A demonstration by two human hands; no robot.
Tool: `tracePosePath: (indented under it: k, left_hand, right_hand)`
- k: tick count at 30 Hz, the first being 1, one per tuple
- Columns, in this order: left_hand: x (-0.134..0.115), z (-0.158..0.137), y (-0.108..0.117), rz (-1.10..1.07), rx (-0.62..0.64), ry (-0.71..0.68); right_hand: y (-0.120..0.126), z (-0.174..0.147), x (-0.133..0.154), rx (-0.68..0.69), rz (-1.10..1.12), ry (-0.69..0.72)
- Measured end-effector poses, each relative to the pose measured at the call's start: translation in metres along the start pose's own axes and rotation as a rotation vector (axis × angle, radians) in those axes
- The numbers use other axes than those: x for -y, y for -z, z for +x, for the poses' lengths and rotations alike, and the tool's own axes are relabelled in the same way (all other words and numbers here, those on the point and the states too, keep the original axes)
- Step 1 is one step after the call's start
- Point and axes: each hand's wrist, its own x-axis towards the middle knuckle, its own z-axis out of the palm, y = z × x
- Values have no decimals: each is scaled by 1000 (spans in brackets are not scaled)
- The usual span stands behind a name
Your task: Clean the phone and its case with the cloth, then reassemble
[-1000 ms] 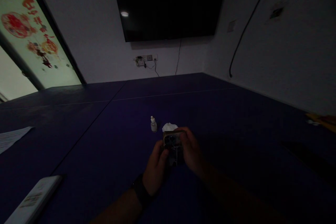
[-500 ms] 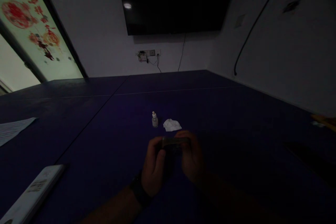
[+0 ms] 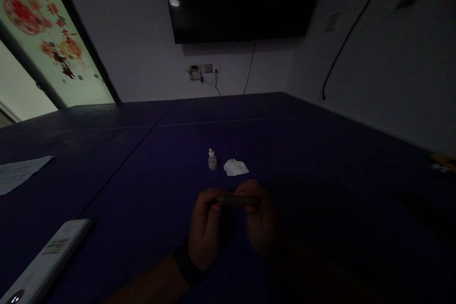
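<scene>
A thin, dark, phone-like object is held level between my two hands, seen almost edge-on; the dim light hides its details. My left hand is closed on its left end, the thumb on the near side and the fingers behind. On that wrist is a dark watch or band. At the other end, my right hand grips it the same way, partly lost in shadow. Beyond the hands stand a small clear dropper bottle, upright with a white cap, and a crumpled white tissue beside it.
The dark blue table has a seam running away from me. At the left lie a long white box and a printed sheet. A large dark screen hangs on the wall above sockets and cables.
The phone-like object has tilted and now shows mostly its thin edge. Both hands sit slightly lower in view, still holding it. The bottle and tissue remain in place on the table.
</scene>
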Motion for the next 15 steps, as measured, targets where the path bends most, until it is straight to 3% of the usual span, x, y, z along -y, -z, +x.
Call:
tracePosePath:
  k: [4, 8, 12, 15]
  left_hand:
    - [3, 0, 2, -81, 3, 129]
    - [8, 3, 1, -182, -5, 291]
    - [11, 11, 0, -227, 82, 361]
    - [19, 15, -2, -138, 148, 432]
  right_hand:
    - [2, 2, 4, 6, -27, -54]
    - [2, 3, 3, -48, -28, -214]
    - [2, 8, -6, -216, 89, -506]
    - [7, 18, -16, -389, 218, -594]
